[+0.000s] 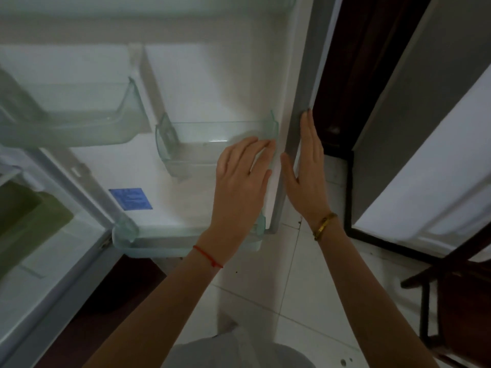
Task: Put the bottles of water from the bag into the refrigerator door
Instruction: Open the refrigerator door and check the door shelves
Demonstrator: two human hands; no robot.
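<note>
The refrigerator door [212,83] stands open in front of me, its white inner side facing me. A clear door bin [191,144] sits at mid height and holds nothing. A wider clear bin [148,245] runs along the door's bottom. My left hand [241,181] lies flat and open on the door's inner side, by the right end of the mid bin. My right hand [308,168] is open with fingers straight, pressed against the door's grey outer edge [305,75]. No water bottles and no bag are in view.
Another clear door bin [79,120] hangs at upper left. The refrigerator body [32,235] with a green drawer is at left. A blue label [130,199] is stuck on the door. White tiled floor [292,301] lies below, a dark wooden frame [438,301] at right.
</note>
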